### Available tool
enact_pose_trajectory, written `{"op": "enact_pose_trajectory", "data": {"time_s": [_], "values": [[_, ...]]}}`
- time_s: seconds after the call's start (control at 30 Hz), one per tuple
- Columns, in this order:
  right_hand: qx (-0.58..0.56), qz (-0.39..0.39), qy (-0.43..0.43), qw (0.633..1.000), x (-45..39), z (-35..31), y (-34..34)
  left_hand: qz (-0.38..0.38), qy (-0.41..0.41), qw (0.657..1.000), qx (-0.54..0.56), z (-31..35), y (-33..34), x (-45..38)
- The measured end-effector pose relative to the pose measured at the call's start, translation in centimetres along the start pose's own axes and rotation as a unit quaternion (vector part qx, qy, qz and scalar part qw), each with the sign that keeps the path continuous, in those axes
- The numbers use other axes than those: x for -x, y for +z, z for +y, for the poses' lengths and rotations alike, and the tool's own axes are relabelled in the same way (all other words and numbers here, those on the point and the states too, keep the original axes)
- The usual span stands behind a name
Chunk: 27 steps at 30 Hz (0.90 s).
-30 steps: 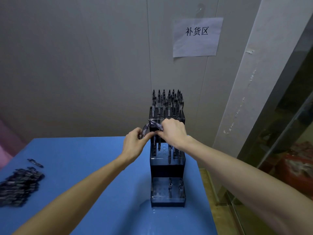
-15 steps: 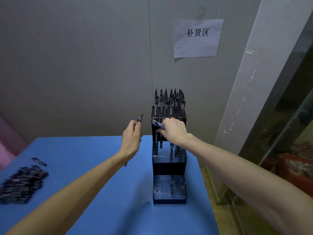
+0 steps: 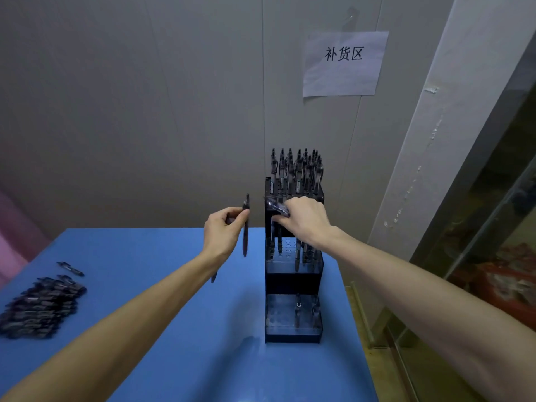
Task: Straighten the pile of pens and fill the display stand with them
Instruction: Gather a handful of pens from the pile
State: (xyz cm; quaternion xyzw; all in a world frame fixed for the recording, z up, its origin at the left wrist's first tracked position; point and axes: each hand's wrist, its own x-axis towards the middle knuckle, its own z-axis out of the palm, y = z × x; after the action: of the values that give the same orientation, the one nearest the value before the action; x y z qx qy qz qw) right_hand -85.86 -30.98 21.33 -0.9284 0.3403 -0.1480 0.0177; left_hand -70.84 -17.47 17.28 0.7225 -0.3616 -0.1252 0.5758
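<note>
Pens (image 3: 295, 169) are standing upright in the top tier of the display stand (image 3: 293, 274). The right hand (image 3: 304, 220) is grasping a few pens (image 3: 278, 208) over the middle tier. The left hand (image 3: 222, 230), at 9 o'clock from the stand, is pinching one pen (image 3: 246, 224) almost upright. The pile of pens (image 3: 40, 307) is lying at 8 o'clock on the blue table (image 3: 174, 329).

Blue table (image 3: 174, 358). Grey panel wall (image 3: 130, 111) behind, white paper sign (image 3: 345, 63) reading 补货区 taped on it. Glass partition (image 3: 493, 227) at right.
</note>
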Motion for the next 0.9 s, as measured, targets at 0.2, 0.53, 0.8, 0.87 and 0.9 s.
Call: {"op": "enact_pose_trajectory", "data": {"time_s": [0.2,0.53,0.8,0.87,0.9], "values": [[-0.178,0.058,0.051,0.981,1.1,1.4,-1.4,-0.01,0.021,1.0,0.007,1.1,1.1,-0.9],[-0.306,0.081,0.113,0.942,1.4,2.3,-2.3,-0.04,0.122,0.975,-0.18,3.1,2.4,-1.5],[-0.412,0.068,0.134,0.899,1.1,1.7,-2.9,-0.045,0.098,0.967,-0.23,2.7,2.3,-1.8],[-0.419,0.072,0.131,0.895,1.0,1.3,-2.8,-0.045,0.094,0.967,-0.233,2.6,2.2,-1.9],[-0.421,0.077,0.13,0.895,0.9,1.2,-2.7,-0.046,0.091,0.967,-0.234,2.6,2.1,-2.0]]}}
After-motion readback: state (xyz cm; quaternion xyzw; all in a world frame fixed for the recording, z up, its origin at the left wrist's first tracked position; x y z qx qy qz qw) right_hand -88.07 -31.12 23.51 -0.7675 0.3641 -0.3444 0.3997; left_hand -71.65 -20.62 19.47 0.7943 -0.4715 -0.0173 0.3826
